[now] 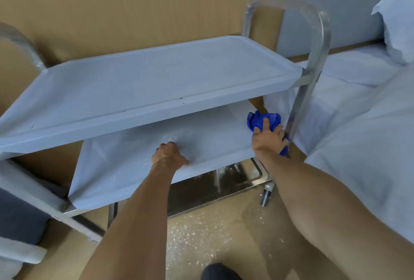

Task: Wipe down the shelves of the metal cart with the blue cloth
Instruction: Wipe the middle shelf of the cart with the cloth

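Crumpled bright-blue cloth (264,120) at right end of middle shelf (139,163) of three-tier metal cart (318,51) | gripped by right hand (270,139) | left hand (169,156) curled over front edge, nothing held | unwiped length runs leftward; right hand nearer

left hand (169,156) curled, right hand (270,139) gripping

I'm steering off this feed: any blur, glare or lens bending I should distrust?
Head view: soft throughout, right hand and blue cloth slightly smeared; wide-angle bending bows the top shelf and handle; bright reflection on the bare bottom shelf; lighting even, with shade under the top shelf around the left hand.
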A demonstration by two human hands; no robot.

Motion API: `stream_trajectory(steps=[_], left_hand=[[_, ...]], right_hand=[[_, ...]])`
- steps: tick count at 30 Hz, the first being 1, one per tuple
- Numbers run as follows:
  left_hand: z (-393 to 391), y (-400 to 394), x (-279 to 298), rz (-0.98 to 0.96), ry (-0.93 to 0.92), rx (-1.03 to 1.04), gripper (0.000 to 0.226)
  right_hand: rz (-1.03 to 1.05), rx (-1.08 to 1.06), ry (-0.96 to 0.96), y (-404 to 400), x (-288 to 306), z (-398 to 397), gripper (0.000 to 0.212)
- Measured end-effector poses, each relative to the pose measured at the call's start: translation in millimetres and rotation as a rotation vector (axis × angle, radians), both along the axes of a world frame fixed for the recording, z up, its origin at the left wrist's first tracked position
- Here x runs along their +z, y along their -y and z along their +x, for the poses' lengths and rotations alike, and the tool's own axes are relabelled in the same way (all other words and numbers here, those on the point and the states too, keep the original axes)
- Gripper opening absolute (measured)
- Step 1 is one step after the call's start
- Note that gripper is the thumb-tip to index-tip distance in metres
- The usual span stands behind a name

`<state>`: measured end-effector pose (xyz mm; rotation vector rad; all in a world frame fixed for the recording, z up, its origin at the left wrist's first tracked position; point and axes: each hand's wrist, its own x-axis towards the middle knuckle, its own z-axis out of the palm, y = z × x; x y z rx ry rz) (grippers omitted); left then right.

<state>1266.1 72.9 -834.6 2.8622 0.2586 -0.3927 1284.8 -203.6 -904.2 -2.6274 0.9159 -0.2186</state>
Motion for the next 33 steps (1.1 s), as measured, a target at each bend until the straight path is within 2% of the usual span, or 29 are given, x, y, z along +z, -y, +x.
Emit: stream_trajectory(steps=[4,8,12,15,18,21,24,29,33], left_hand=[[18.0,8.9,-9.9,0.024,-0.014,0.009,0.074],[29.8,8.1,-14.3,0.063,0.008,0.028,0.069],[34.4,13.0,-7.0,0.096,-0.036,0.041,0.063],[34.5,18.4,-0.6,0.096,-0.076,0.091,0.061],[37.0,27.8,-3.9,0.112,-0.09,0.109,0.055],[38.9,41.4,-6.5,0.117,-0.091,0.122,0.046],[42.3,50.3,-9.1,0.095,-0.099,0.145,0.037],[44.1,53.9,-16.1,0.107,-0.083,0.126,0.034],[38.4,42.9,-22.3,0.087,-0.047,0.144,0.038]], right_hand=[[-0.078,-0.017,-0.048,2.0,-5.5,41.6,0.057],[0.021,0.025,-0.048,-26.8,9.0,87.0,0.058],[-0.001,0.445,0.011,-116.3,3.3,84.3,0.059],[0.003,0.584,0.054,-155.0,1.0,67.7,0.058],[-0.04,0.493,0.072,-131.5,-6.1,60.2,0.06],[-0.049,0.2,0.1,-89.5,-11.4,51.3,0.062],[-0.048,0.021,0.116,-45.6,-13.9,29.0,0.061],[-0.143,-0.07,0.252,12.2,-31.6,-7.9,0.056],[-0.065,-0.098,0.224,-11.4,-27.6,-13.3,0.053]])
